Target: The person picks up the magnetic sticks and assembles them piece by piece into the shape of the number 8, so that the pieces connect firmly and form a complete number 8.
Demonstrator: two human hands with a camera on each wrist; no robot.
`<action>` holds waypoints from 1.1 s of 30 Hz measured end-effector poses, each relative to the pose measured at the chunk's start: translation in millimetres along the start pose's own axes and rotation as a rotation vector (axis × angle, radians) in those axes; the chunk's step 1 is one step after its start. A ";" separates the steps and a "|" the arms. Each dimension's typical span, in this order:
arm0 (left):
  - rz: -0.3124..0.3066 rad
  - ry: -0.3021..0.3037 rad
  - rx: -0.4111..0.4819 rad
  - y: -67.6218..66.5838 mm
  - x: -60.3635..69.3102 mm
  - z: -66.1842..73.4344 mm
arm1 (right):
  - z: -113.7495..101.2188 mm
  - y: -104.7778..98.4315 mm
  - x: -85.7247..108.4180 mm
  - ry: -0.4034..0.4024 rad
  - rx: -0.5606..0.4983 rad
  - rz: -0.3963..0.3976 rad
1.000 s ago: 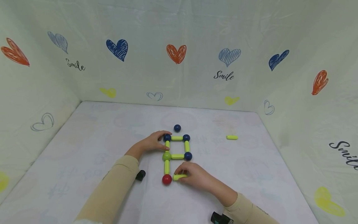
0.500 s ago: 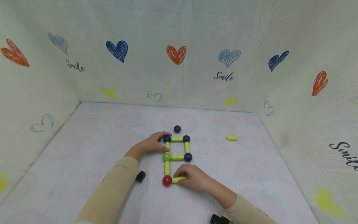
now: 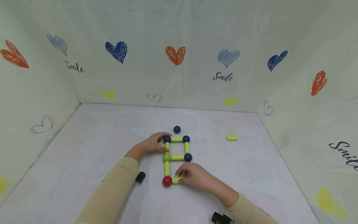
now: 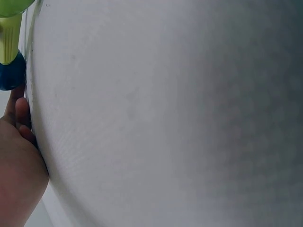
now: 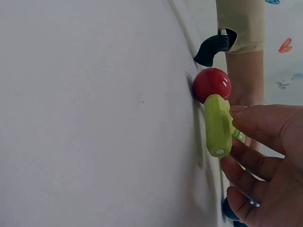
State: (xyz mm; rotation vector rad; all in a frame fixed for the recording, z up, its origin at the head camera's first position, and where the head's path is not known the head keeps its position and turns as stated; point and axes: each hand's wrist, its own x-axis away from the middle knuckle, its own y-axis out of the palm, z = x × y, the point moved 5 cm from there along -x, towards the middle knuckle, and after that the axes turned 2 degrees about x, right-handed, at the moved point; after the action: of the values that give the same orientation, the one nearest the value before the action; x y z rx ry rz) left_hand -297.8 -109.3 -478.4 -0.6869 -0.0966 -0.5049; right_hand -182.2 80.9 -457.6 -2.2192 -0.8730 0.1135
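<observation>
Yellow-green magnetic rods and balls form a flat square with a leg. My left hand (image 3: 152, 143) holds its far left corner, index finger behind the blue ball (image 3: 167, 139) and thumb by the left rod (image 3: 167, 145). The green ball (image 3: 166, 157) is the near left corner; below it, a rod (image 3: 167, 168) leads to the red ball (image 3: 167, 181). Another magnetic rod (image 5: 218, 125) sticks out sideways from the red ball, touching it. My right hand (image 3: 195, 177) is beside that rod, thumb against or just beside it, index finger raised off it, fingers spread.
A loose blue ball (image 3: 177, 129) lies just beyond the square. Farther right, a spare yellow-green rod (image 3: 231, 138) lies on the white table (image 3: 112, 124). Cloth with printed hearts (image 3: 175, 56) hangs behind and at the sides.
My right hand has brought the rod against the red ball, then its index finger has lifted away. The left hand stays at the far left corner.
</observation>
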 end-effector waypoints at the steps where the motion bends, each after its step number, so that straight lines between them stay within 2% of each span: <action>1: -0.001 -0.002 -0.001 0.3 -0.4 -0.1 | 0.5 -2.5 0.7 0.005 -0.005 0.007; 11: 0.001 -0.006 0.004 0.2 -2.0 -1.0 | 7.6 -34.1 7.1 0.035 0.011 0.093; 21: -0.003 -0.020 0.002 1.1 -1.2 0.4 | 20.4 -65.7 16.2 0.074 0.037 0.225; 27: -0.001 -0.014 0.006 1.8 -1.6 -0.2 | 29.7 -77.9 11.0 0.148 0.036 0.261; 33: 0.011 -0.039 0.005 1.8 -2.9 -1.9 | 36.7 -87.0 -2.8 0.157 0.038 0.286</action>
State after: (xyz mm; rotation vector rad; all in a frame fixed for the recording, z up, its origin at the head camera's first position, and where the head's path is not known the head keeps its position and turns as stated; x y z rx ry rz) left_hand -299.7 -108.1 -481.7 -0.6923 -0.1307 -0.4810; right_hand -244.7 144.7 -426.7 -2.2706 -0.4626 0.0879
